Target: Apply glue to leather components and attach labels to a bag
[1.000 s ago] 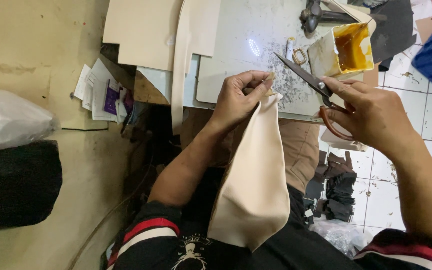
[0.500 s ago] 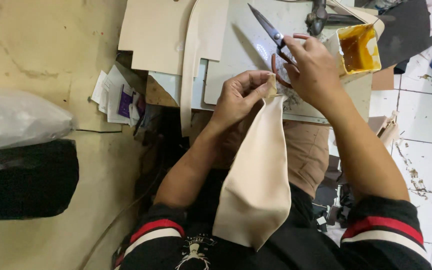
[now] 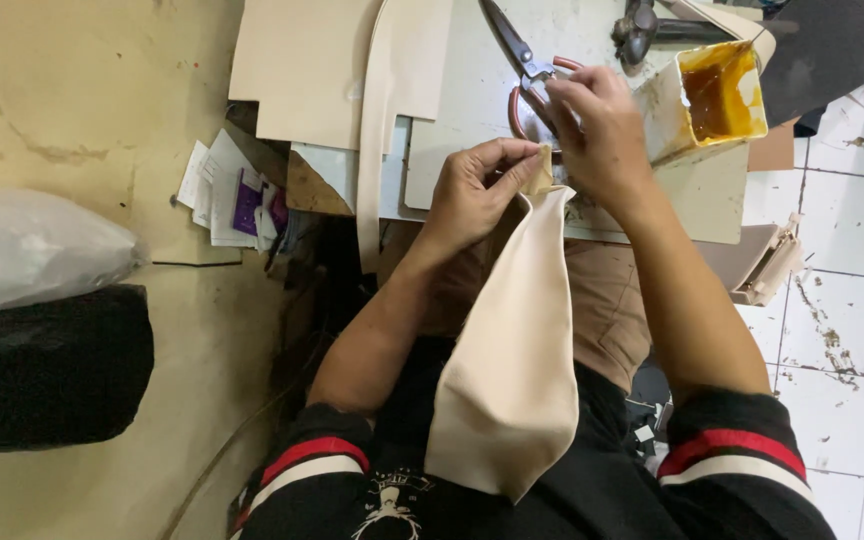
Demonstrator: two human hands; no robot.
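Note:
A long beige leather piece (image 3: 512,380) hangs from the table edge down over my lap. My left hand (image 3: 477,190) pinches its narrow top end between thumb and fingers. My right hand (image 3: 602,135) is right beside it, with its fingers on the orange handles of a pair of scissors (image 3: 517,50). The blades lie flat on the white worktable (image 3: 472,90) and point away from me. My right thumb is close to the leather's tip.
An open container of amber glue (image 3: 717,90) stands just right of my right hand. Beige sheets (image 3: 302,70) and a long strip (image 3: 382,130) lie at the table's left. Papers (image 3: 227,190), a clear plastic bag (image 3: 32,250) and a black bag (image 3: 42,370) sit further left. A metal tool (image 3: 642,25) lies at the back.
My right hand has swung the scissors from the right side across to the table top, and the blades now lie down. My left hand keeps its hold on the leather's top.

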